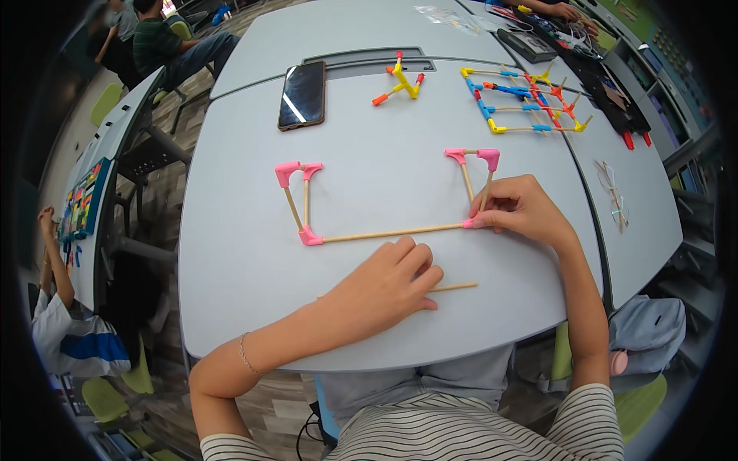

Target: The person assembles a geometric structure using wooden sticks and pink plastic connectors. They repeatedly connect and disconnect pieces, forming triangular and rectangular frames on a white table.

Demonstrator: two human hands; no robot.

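A long wooden stick (392,232) lies across the white table, joining two upright frames with pink corner connectors. The left frame has a pink connector (309,236) at its base and two more (287,172) on top of its sticks. At the right end, my right hand (521,211) pinches the pink base connector (468,223), beside an upright stick (487,191). Nearer to me, my left hand (384,283) is curled over a loose wooden stick (455,287). The stick passes between its thumb and fingers, and its middle is hidden under the hand.
Farther back lie a phone (302,95), a small yellow and orange connector piece (401,80), and a stick lattice with blue, yellow and red connectors (528,106). Glasses (613,198) rest at right. Other people sit at left; another person's hand (565,11) shows at top right.
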